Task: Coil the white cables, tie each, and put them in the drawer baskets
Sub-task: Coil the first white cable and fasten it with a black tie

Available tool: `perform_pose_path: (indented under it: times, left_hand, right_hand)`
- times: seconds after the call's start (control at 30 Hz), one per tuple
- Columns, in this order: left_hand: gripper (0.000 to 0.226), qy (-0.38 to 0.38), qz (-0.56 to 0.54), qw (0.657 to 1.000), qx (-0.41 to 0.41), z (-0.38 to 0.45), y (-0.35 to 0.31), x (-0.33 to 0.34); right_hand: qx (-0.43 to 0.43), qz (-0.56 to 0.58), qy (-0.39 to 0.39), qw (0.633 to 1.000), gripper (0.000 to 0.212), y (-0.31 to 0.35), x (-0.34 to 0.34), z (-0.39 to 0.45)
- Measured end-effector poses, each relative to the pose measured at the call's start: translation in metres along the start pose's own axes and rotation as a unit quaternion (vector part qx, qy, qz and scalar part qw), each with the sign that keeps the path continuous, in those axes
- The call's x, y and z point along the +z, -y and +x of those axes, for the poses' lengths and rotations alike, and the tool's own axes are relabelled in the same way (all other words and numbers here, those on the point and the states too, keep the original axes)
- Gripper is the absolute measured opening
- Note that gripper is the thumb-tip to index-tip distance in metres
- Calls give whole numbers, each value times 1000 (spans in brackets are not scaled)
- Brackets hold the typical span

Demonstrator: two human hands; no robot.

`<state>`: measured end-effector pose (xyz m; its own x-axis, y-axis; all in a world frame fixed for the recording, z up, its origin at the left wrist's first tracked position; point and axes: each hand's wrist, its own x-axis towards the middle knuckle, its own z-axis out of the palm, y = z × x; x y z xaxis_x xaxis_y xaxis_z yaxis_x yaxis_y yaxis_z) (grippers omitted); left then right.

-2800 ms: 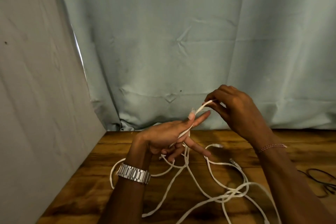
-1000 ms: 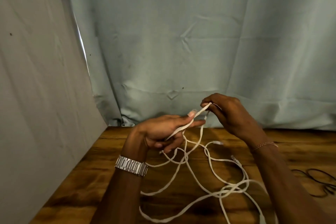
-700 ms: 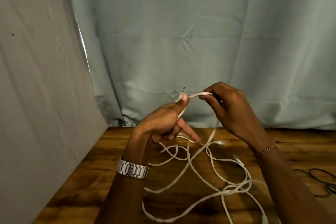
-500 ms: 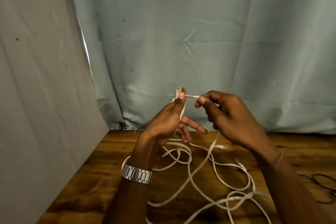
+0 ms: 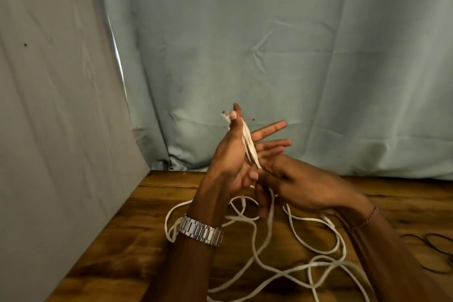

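Note:
A long white cable [image 5: 269, 233] lies in loose tangled loops on the wooden table [image 5: 127, 240]. My left hand [image 5: 235, 154] is raised above it, thumb pinching the cable's plug end against the index finger, the other fingers spread straight. A couple of cable strands run down across its palm. My right hand [image 5: 301, 186] sits lower, just right of the left, fingers curled round the cable where it leaves the left palm. No drawer or basket is in view.
A pale green cloth [image 5: 269, 56] hangs behind the table, and a grey cloth panel [image 5: 49, 130] closes the left side. A thin black cable [image 5: 438, 252] lies at the table's right edge.
My right hand has dropped from the level of the left thumb to below the left palm, drawing the cable down across it. My left hand has opened its fingers wider.

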<state>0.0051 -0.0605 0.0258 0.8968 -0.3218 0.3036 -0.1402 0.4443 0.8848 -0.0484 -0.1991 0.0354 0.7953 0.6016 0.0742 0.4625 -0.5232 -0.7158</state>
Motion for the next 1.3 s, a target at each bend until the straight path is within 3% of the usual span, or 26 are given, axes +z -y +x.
perform_pose_path:
  times: [0.17,0.33,0.43,0.57,0.7,0.77,0.9,1.13,1.2,1.3]
  left_hand:
    - [54,-59,-122,990,27,1,-3,-9]
    - [58,-8,-119,992,31,-6,-11,-16]
    - [59,27,-88,995,41,-11,-19,-20]
    - [59,128,-64,990,0,-18,-30,-24]
    - [58,210,18,972,-104,-24,-28,-18]
    - [57,258,64,954,-138,-29,-27,-16]
    - [47,316,239,907,-143,-40,-33,-11]
    - [45,303,480,801,-190,-35,-26,-8]
    - [44,250,505,799,-212,-28,-16,-12]
    - [47,145,491,831,-217,-18,-5,-20]
  right_hand:
    - [-15,-96,137,986,21,-17,0,4]
    - [-29,-65,156,985,18,-37,-2,16]
    - [-24,-41,99,994,29,-48,-9,19]
    - [-4,15,-59,998,39,-64,-11,30]
    - [-103,-110,-211,966,32,-71,-9,37]
    - [-162,-105,-216,957,17,-75,-14,36]
    - [-214,-185,-230,931,20,-84,-29,32]
    - [-187,-219,-288,913,17,-74,-38,24]
    - [-193,-243,-303,901,10,-67,-41,20]
    - [-185,-291,-315,884,5,-56,-43,14]
